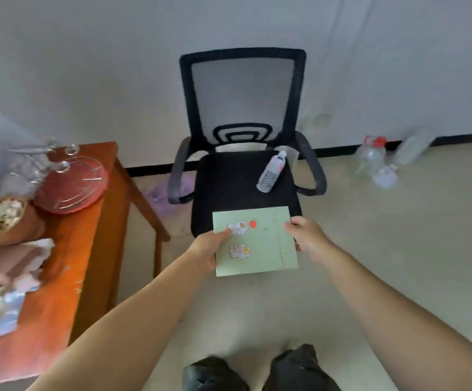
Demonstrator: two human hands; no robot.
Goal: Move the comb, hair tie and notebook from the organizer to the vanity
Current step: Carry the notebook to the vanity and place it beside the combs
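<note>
Two hands pinch the green notebook (254,241): left hand (209,251) grip closed on its left edge, right hand (308,235) grip closed on its right edge. Notebook held level in air, over the front edge of the black chair (229,179) seat. Plastic bottle (273,172) lies on the seat. Orange counter (60,277) at left, well apart.

The notebook (254,241) is pale green, printed with small white cartoon animals and one red dot. Behind it the chair (243,153) is black, its mesh back grey. The table (68,249) at the left is orange-red wood. A clear bottle (272,172) has a white cap. The floor (398,235) is beige.
</note>
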